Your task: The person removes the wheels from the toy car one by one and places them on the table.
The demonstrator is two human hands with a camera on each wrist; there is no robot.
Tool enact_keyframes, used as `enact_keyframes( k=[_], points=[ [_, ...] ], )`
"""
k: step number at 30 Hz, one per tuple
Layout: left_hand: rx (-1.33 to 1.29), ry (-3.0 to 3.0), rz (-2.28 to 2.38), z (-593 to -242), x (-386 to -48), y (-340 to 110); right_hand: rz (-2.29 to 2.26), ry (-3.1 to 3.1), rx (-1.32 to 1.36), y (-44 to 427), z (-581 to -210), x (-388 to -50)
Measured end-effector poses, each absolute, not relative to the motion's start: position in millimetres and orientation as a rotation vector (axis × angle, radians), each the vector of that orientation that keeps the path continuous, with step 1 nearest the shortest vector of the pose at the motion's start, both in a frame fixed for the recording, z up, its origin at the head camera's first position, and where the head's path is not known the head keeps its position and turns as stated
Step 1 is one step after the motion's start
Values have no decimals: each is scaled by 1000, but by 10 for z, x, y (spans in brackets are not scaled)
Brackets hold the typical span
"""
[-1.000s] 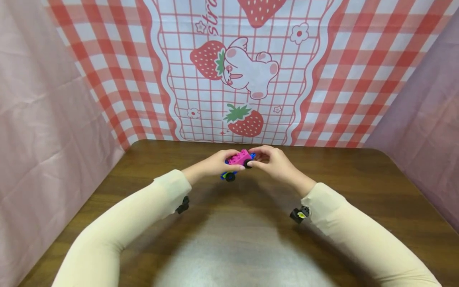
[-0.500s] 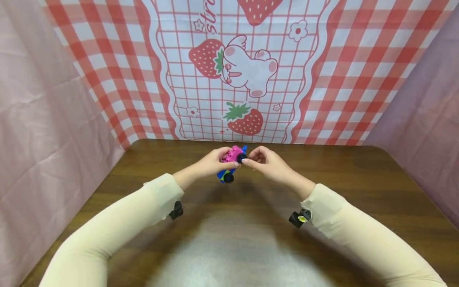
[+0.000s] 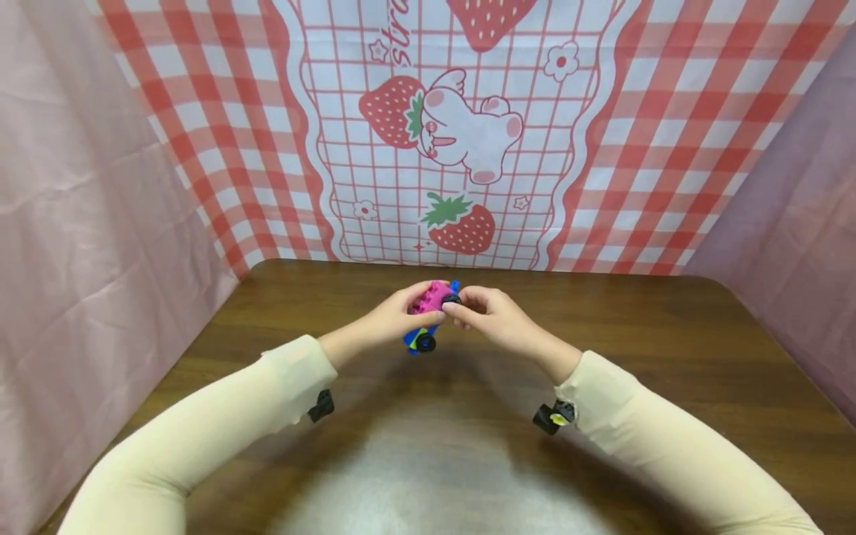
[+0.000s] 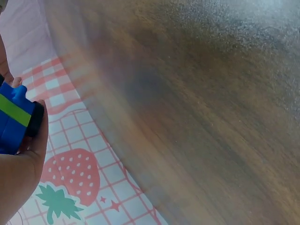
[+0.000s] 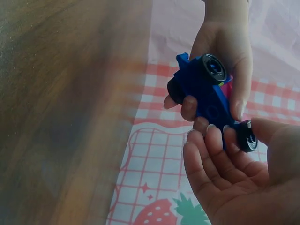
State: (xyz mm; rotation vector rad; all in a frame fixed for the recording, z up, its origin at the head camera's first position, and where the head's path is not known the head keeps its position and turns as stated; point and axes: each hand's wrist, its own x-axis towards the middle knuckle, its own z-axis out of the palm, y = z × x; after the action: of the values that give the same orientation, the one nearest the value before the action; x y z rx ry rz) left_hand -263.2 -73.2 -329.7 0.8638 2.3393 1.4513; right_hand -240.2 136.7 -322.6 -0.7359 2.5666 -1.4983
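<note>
A toy car (image 3: 429, 297) made of building blocks is held above the table, with a pink block on top, a blue base, a lime-green strip and black wheels. My left hand (image 3: 394, 316) grips its body, thumb on the near side. At the car's right end, my right hand (image 3: 491, 316) pinches a black wheel (image 5: 247, 136) between thumb and fingers. The right wrist view shows the blue underside (image 5: 206, 96), with right fingertips against it and the left hand (image 5: 229, 51) behind. In the left wrist view only the car's blue end (image 4: 14, 115) shows.
A brown wooden table (image 3: 428, 461) lies under the hands. Behind it hangs a red-and-white checked cloth (image 3: 642, 148) with strawberry prints. Pink curtains (image 3: 87, 245) close off the sides. Small black cameras (image 3: 553, 417) sit at both wrists.
Both hands have shifted slightly left and toward me with the car. The car has tilted more steeply, its near wheel end hanging lower. The right hand stays at the end wheel.
</note>
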Motion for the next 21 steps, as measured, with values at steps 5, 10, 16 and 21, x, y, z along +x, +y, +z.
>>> enact_keyframes(
  k=[5,10,16,21],
  points=[
    [921,2317,1475,-3308,-2618,-733,-1552,2495,-801,1341,-3241,-2390],
    [952,2311,1455,-3314,-2592,-728,-1594,2467,-819,1336,-3271,-2391],
    [944,2285,1445,-3327,-2569,-704,-1613,2493,-790,1345,-3293,-2381],
    [907,2347,1373,-3324,-2548,-715,-1478,2705,-781,1326,-3299,-2357]
  ],
)
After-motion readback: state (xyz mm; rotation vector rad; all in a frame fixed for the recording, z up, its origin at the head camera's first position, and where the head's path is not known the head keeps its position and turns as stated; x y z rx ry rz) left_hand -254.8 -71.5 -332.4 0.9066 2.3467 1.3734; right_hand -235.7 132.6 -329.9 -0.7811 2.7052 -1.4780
